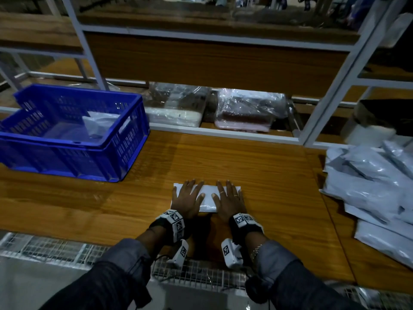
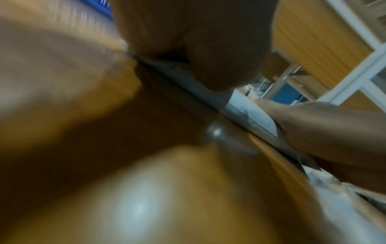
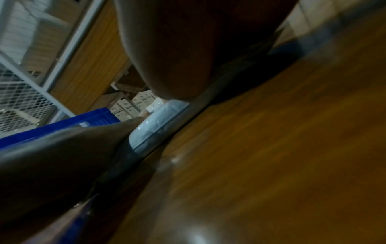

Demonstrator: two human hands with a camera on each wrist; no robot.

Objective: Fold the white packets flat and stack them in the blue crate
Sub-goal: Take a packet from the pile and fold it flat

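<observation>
A folded white packet (image 1: 207, 198) lies on the wooden table (image 1: 257, 175) in front of me. My left hand (image 1: 187, 196) presses flat on its left half with straight, spread fingers. My right hand (image 1: 228, 198) presses flat on its right half the same way. The left wrist view shows the packet's edge (image 2: 246, 109) under my palm (image 2: 208, 41). In the right wrist view the packet (image 3: 154, 125) shows as a pale sliver beneath my palm (image 3: 177, 49). The blue crate (image 1: 73, 135) stands at the table's left with a white packet (image 1: 100, 124) inside.
A loose pile of white packets (image 1: 375, 193) covers the table's right side. Clear-wrapped bundles (image 1: 245, 113) sit on the low shelf behind the table, under a white metal rack (image 1: 330, 90). A wire mesh ledge (image 1: 55, 249) runs along the near table edge.
</observation>
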